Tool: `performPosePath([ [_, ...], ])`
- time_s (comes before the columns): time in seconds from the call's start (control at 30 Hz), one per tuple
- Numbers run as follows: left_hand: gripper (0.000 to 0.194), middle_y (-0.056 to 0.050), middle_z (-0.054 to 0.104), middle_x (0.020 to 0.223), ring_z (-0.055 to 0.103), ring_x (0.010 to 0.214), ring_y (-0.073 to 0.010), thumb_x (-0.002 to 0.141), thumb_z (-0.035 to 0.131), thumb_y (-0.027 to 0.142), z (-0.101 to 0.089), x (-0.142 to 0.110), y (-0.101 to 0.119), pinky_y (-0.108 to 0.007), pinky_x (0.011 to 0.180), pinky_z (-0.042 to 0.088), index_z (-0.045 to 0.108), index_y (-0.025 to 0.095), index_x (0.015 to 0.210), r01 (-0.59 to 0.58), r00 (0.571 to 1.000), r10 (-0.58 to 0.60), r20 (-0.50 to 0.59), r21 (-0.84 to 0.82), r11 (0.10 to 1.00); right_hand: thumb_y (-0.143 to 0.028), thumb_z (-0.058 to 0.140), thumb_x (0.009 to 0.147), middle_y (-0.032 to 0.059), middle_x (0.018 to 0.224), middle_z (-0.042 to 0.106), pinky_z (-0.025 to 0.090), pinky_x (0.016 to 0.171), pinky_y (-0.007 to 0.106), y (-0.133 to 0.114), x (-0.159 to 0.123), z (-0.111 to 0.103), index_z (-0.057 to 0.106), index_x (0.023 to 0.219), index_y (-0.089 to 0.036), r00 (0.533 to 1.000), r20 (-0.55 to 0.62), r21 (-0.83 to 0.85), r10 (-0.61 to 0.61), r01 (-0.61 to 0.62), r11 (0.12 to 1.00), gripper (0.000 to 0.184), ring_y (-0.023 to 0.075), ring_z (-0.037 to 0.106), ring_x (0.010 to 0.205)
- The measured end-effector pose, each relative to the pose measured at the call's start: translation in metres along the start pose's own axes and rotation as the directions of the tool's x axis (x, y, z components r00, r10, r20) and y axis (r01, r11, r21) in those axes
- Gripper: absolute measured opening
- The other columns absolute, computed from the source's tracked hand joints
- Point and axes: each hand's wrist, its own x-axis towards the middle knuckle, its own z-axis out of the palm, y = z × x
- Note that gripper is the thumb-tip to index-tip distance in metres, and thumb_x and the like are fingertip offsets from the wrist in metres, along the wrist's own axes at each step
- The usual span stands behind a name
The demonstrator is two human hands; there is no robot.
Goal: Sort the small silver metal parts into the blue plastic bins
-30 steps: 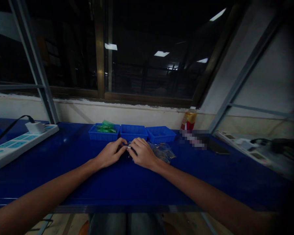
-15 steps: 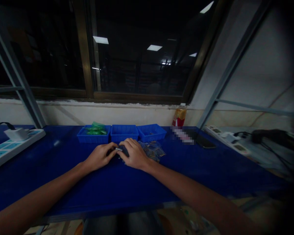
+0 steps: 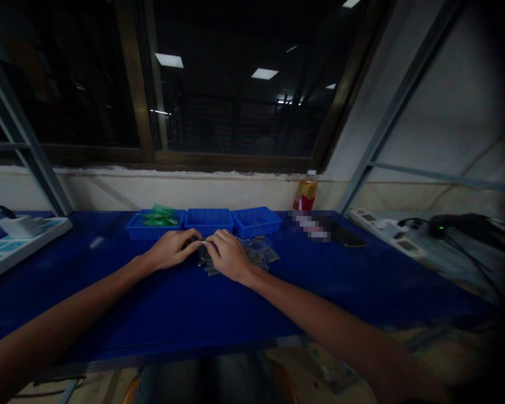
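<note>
Hands (image 3: 229, 256) beside packets (image 3: 271, 254); bins (image 3: 209, 219) behind.

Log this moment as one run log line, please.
left hand and right hand: fingertips together at small pale piece | beside right hand: clear packets | left bin: green packets

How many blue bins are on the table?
3, side by side near the wall: left one with green packets, middle one, right one.
</note>
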Motion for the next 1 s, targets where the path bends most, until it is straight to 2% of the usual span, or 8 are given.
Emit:
performPosePath([
  [0.13, 0.029, -0.003, 0.064, 0.08, 0.06, 0.071, -0.0149, 0.086, 0.043, 0.036, 0.009, 0.003, 0.0, -0.024, 0.064, 0.044, 0.052, 0.017, 0.105, -0.089, 0.994, 0.093, -0.058, 0.065, 0.994, -0.024, 0.034, 0.091, 0.0047, 0.078, 0.058, 0.039, 0.076, 0.029, 0.006, -0.001, 0.0, 0.057, 0.08, -0.017, 0.998, -0.054, 0.019, 0.038, -0.037, 0.999, 0.026, 0.0149, 0.051, 0.08],
  [0.23, 0.026, -0.004, 0.065, 0.083, 0.061, 0.073, -0.0149, 0.088, 0.041, 0.032, 0.011, -0.002, 0.0, -0.025, 0.066, 0.045, 0.055, 0.018, 0.104, -0.113, 0.986, 0.127, -0.105, 0.128, 0.985, -0.024, 0.033, 0.092, 0.0038, 0.074, 0.057, 0.039, 0.072, 0.028, 0.006, 0.0, 0.0, 0.056, 0.075, -0.017, 0.999, -0.042, 0.033, 0.026, -0.025, 0.999, 0.029, 0.0143, 0.05, 0.076],
  [0.37, 0.029, -0.004, 0.066, 0.085, 0.061, 0.074, -0.0145, 0.09, 0.037, 0.035, 0.006, -0.007, 0.001, -0.025, 0.066, 0.045, 0.056, 0.019, 0.104, -0.05, 0.989, 0.067, -0.133, 0.132, 0.99, -0.025, 0.035, 0.091, 0.0026, 0.07, 0.056, 0.038, 0.068, 0.027, 0.004, 0.001, 0.0, 0.054, 0.072, -0.017, 1.0, -0.018, 0.063, 0.009, -0.008, 0.998, 0.029, 0.0132, 0.048, 0.071],
  [0.53, 0.035, -0.002, 0.064, 0.073, 0.059, 0.066, -0.0129, 0.09, 0.034, 0.039, 0.004, -0.007, 0.008, -0.023, 0.061, 0.041, 0.06, 0.017, 0.088, 0.001, 0.997, 0.005, -0.074, 0.08, 0.997, -0.024, 0.034, 0.091, 0.002, 0.069, 0.053, 0.038, 0.067, 0.026, 0.001, 0.0, 0.0, 0.051, 0.07, -0.018, 1.0, 0.014, 0.102, -0.013, 0.012, 0.995, 0.028, 0.0125, 0.048, 0.071],
  [0.73, 0.036, 0.0, 0.059, 0.066, 0.055, 0.06, -0.0116, 0.091, 0.033, 0.039, 0.005, -0.008, 0.012, -0.022, 0.057, 0.038, 0.059, 0.016, 0.079, 0.041, 0.997, -0.041, -0.059, 0.006, 0.999, -0.029, 0.046, 0.086, 0.0029, 0.08, 0.052, 0.04, 0.07, 0.026, -0.003, -0.004, -0.004, 0.051, 0.082, -0.018, 0.998, 0.044, 0.128, -0.046, 0.04, 0.991, 0.013, 0.0136, 0.049, 0.077],
  [0.9, 0.03, 0.0, 0.064, 0.079, 0.059, 0.067, -0.0123, 0.089, 0.04, 0.037, 0.007, -0.008, 0.014, -0.023, 0.061, 0.042, 0.051, 0.019, 0.109, 0.057, 0.988, -0.074, -0.137, -0.125, 0.991, -0.026, 0.035, 0.09, 0.0033, 0.078, 0.051, 0.039, 0.071, 0.027, 0.0, -0.004, -0.004, 0.05, 0.078, -0.018, 0.998, 0.063, 0.076, -0.028, 0.023, 0.997, 0.021, 0.0134, 0.049, 0.077],
  [1.0, 0.026, -0.001, 0.064, 0.084, 0.059, 0.072, -0.0129, 0.086, 0.046, 0.032, 0.008, -0.007, 0.013, -0.023, 0.063, 0.044, 0.051, 0.02, 0.108, 0.008, 0.988, -0.027, -0.153, -0.124, 0.992, -0.026, 0.03, 0.092, 0.0033, 0.077, 0.051, 0.039, 0.07, 0.027, 0.001, -0.003, -0.003, 0.049, 0.076, -0.018, 0.997, 0.074, 0.069, -0.023, 0.018, 0.997, 0.027, 0.0132, 0.048, 0.075],
])
